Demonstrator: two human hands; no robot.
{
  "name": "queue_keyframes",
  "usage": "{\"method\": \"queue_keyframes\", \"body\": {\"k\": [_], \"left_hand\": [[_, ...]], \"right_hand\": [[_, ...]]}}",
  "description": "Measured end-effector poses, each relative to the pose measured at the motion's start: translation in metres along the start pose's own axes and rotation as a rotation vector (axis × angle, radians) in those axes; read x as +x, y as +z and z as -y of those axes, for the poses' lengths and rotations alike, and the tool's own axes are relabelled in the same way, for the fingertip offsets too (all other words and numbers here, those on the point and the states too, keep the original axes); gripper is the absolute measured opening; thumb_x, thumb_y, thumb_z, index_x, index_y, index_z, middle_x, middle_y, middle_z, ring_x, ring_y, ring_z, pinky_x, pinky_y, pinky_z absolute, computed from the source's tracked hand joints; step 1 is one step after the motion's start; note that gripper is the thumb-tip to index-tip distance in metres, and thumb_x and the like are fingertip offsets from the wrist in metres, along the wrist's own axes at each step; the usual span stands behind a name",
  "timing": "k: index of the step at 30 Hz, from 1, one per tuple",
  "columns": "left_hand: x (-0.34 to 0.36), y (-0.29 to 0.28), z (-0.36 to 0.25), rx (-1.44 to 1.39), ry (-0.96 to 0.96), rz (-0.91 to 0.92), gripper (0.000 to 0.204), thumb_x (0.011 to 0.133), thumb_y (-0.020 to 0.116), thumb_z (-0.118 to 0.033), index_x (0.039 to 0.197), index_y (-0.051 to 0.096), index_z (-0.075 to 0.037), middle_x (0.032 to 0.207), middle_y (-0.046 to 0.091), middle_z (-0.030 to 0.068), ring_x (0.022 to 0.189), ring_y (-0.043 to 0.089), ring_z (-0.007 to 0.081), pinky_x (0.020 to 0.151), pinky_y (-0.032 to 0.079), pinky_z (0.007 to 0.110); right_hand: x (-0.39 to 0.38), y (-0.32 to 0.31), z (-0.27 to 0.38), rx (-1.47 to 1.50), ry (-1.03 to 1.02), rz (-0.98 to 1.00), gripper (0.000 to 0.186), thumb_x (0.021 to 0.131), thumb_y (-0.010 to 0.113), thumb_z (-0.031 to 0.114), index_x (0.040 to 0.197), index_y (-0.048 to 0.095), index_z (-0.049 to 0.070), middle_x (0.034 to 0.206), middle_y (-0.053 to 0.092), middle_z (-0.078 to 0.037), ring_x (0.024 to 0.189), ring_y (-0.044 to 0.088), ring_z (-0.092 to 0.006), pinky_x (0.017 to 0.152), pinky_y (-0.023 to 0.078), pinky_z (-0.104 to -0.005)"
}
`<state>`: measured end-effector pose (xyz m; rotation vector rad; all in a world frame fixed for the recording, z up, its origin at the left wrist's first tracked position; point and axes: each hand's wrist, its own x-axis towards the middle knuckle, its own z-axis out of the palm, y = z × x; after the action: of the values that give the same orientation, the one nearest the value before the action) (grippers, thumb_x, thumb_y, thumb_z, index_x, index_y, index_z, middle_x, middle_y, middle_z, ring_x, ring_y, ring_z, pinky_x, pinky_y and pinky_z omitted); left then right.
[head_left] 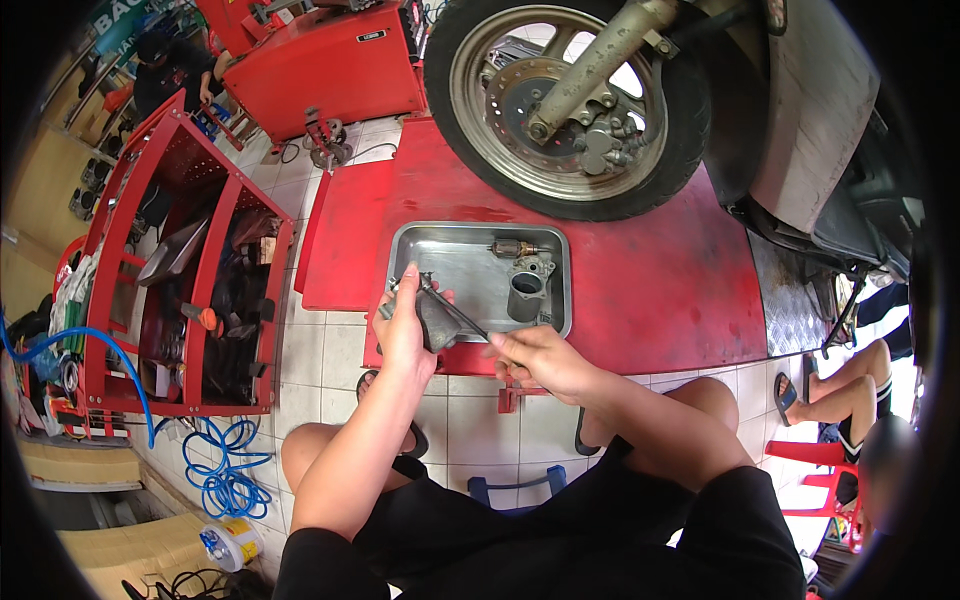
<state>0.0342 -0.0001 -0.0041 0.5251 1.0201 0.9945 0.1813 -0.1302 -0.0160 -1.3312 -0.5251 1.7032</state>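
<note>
My left hand (402, 325) is closed around a dark grey metal part (437, 322), held over the near left side of a shallow metal tray (480, 227). In my right hand (542, 362) is one end of a thin dark rod-shaped tool (464, 317), pinched between thumb and fingers. The tool slants up and left to the grey part, its far end by my left fingers; the exact contact is hard to make out. Inside the tray, at its right side, stand a metal casting with a round bore (541, 268) and a small cylindrical part with a coppery band (513, 247).
The tray rests on a red platform (650, 290), below a motorbike's front wheel (478, 165). At left stands a red tool cart (190, 260), with a coiled blue hose (222, 470) near it. A blue stool (518, 487) is below me. Other people are at the far left and right.
</note>
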Motion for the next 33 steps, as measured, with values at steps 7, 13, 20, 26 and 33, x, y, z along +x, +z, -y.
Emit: {"method": "queue_keyframes", "body": {"k": [7,13,20,26,33], "left_hand": [[0.007,-0.004,0.005,0.086,0.013,0.043,0.035,0.093,0.073,-0.033,0.103,0.057,-0.004,0.091,0.066,0.0123,0.078,0.069,0.0255,0.069,0.060,0.039],[0.008,-0.005,0.007,0.106,-0.020,0.058,0.035,0.093,0.072,-0.034,0.106,0.057,-0.005,0.091,0.066,0.0121,0.079,0.069,0.0261,0.069,0.059,0.038],[0.009,-0.004,0.009,0.117,-0.037,0.045,0.037,0.093,0.073,-0.035,0.105,0.056,-0.005,0.091,0.066,0.0120,0.078,0.069,0.0260,0.068,0.059,0.038],[0.008,-0.004,0.008,0.029,-0.109,0.042,0.036,0.093,0.074,-0.032,0.104,0.056,-0.003,0.092,0.066,0.0126,0.075,0.069,0.0265,0.067,0.059,0.040],[0.008,-0.009,0.010,0.072,-0.096,0.071,0.037,0.092,0.076,-0.033,0.102,0.055,-0.005,0.092,0.066,0.0124,0.072,0.069,0.0249,0.064,0.059,0.038]], "right_hand": [[0.004,0.000,-0.004,-0.143,-0.035,0.007,0.040,0.104,0.057,0.032,0.106,0.066,-0.007,0.081,0.063,-0.005,0.059,0.046,-0.0071,0.051,0.039,-0.0248],[0.011,-0.009,0.001,0.047,0.026,0.072,0.029,0.101,0.063,0.023,0.102,0.067,-0.006,0.079,0.064,-0.006,0.060,0.052,-0.0082,0.051,0.042,-0.0249],[0.006,-0.003,0.013,-0.122,0.037,0.005,0.030,0.100,0.065,0.023,0.107,0.064,-0.006,0.080,0.062,-0.006,0.057,0.050,-0.0084,0.049,0.039,-0.0245],[0.017,-0.019,-0.001,0.197,0.099,0.207,0.032,0.102,0.062,0.020,0.116,0.060,-0.009,0.089,0.063,-0.009,0.061,0.053,-0.0096,0.051,0.043,-0.0249],[0.001,-0.013,0.016,-0.161,0.090,0.241,0.031,0.098,0.066,0.014,0.113,0.059,-0.011,0.095,0.071,-0.016,0.079,0.070,-0.0169,0.061,0.054,-0.0291]]}}
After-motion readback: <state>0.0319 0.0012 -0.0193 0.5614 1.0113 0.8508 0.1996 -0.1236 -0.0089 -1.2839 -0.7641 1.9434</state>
